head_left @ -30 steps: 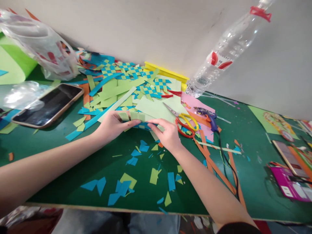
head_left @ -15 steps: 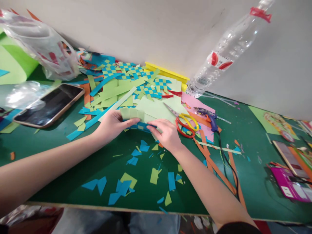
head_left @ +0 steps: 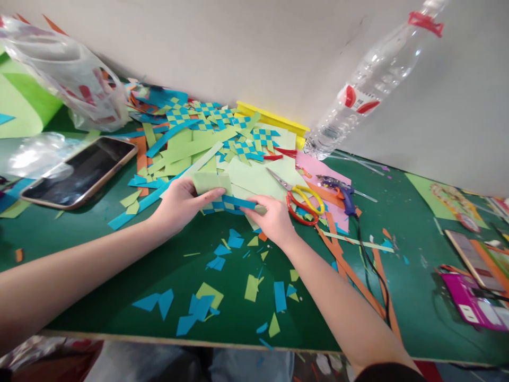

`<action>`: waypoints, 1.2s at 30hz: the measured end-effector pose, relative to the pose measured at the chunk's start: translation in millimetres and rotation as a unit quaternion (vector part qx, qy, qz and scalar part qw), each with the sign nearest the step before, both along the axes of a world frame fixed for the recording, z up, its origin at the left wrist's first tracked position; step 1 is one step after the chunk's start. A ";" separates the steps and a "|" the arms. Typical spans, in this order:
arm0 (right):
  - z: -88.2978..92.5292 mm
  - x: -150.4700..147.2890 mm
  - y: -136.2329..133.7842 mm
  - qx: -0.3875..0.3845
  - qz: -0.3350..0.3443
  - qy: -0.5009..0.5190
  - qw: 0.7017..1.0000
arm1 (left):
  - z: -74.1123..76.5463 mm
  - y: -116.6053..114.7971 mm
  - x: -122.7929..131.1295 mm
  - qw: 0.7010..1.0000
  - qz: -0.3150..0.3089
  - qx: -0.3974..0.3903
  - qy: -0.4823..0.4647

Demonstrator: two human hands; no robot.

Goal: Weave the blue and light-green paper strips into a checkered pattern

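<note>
Between my hands is a woven paper piece [head_left: 228, 205] of blue and light green strips, raised just above the green table. My left hand [head_left: 181, 200] grips its left end, thumb in front, with a pale green flap [head_left: 210, 182] standing up over the thumb. At the right end, my right hand [head_left: 272, 216] pinches the piece where a blue strip [head_left: 240, 202] reaches the fingertips. Scissors [head_left: 304, 204] with red and yellow handles lie right beside my right hand. Behind the hands are pale green sheets [head_left: 258, 178].
Woven squares [head_left: 207, 114] and loose strips are heaped at the back. A purple glue gun [head_left: 344, 196] with a black cable lies to the right, near a tall plastic bottle [head_left: 358, 90]. A phone [head_left: 81, 172] rests at left. Paper scraps [head_left: 199, 307] dot the front.
The pale green flap has shifted slightly left and stands higher. More of the blue strip shows between my hands, and my right fingers have slid a little to the right.
</note>
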State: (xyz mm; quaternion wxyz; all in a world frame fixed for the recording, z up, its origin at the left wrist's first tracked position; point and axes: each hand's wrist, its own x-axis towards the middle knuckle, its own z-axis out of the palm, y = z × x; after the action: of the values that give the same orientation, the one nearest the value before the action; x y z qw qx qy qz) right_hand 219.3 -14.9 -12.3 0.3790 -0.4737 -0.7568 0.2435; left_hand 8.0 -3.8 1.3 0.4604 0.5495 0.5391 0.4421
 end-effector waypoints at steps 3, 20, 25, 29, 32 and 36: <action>1.4 -0.7 -0.8 -0.003 0.004 0.015 1.000 | -0.2 0.3 0.1 1.000 0.003 0.001 -0.008; 5.8 0.0 -1.6 -0.086 -0.011 0.071 0.994 | -1.6 1.8 1.4 0.991 -0.046 -0.021 -0.123; 6.6 0.1 -1.7 -0.078 -0.034 0.119 0.989 | 0.5 2.6 0.8 0.991 -0.098 -0.058 -0.070; 7.3 -0.5 -2.3 -0.072 -0.035 0.127 0.989 | 1.1 2.4 -0.8 0.986 -0.133 -0.096 -0.031; 7.2 -0.5 -2.7 -0.075 -0.036 0.121 0.989 | 1.1 2.5 -1.5 0.985 -0.140 -0.093 -0.028; 5.4 -0.5 -2.6 -0.071 -0.036 0.125 0.989 | 3.4 2.3 -1.5 0.987 -0.139 -0.084 -0.001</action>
State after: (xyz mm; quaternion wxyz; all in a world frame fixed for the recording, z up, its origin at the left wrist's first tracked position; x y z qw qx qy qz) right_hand 218.7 -17.5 -7.0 0.4443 -0.4921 -0.6669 0.3402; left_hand 6.5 -1.5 4.7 0.5627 0.5780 0.4918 0.3278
